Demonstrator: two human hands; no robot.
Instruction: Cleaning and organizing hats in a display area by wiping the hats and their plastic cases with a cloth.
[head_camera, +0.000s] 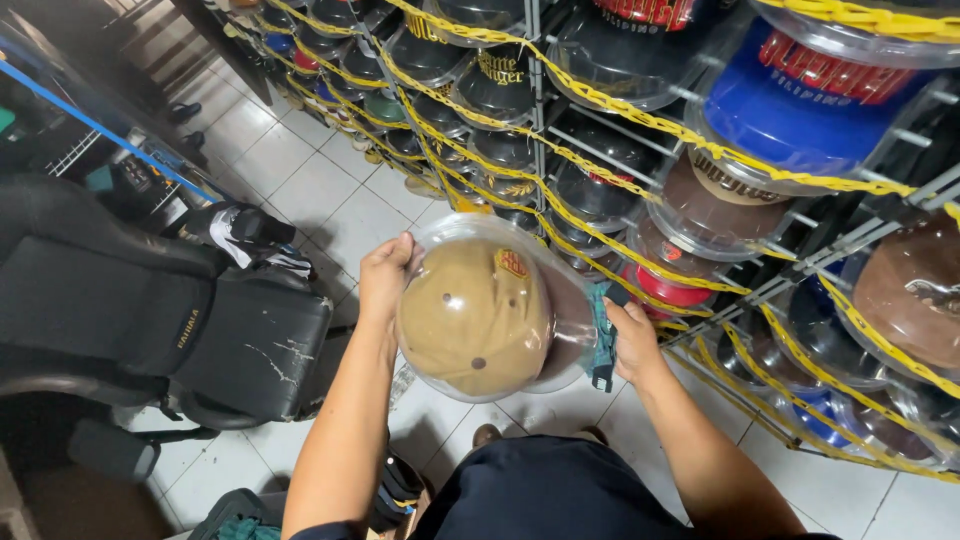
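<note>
The clear plastic case (560, 300) holding a tan cap (475, 315) looks light, stiff and slippery. The left hand (385, 280) is closed on its rim, the right hand (632, 340) on the opposite edge — with a teal cloth (602, 335) — beside the wire rack (800, 250).

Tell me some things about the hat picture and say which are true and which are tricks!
1. Both hands hold a clear case with a tan cap inside. True: the left hand grips one side, the right hand the other.
2. The cap in the case is bright green. False: it is tan.
3. Yellow straps run across the rack of caps. True.
4. A black chair stands to the left. True.
5. The floor is covered in grass. False: it is pale tile.
6. The right hand is empty. False: it also holds a teal cloth.
</note>
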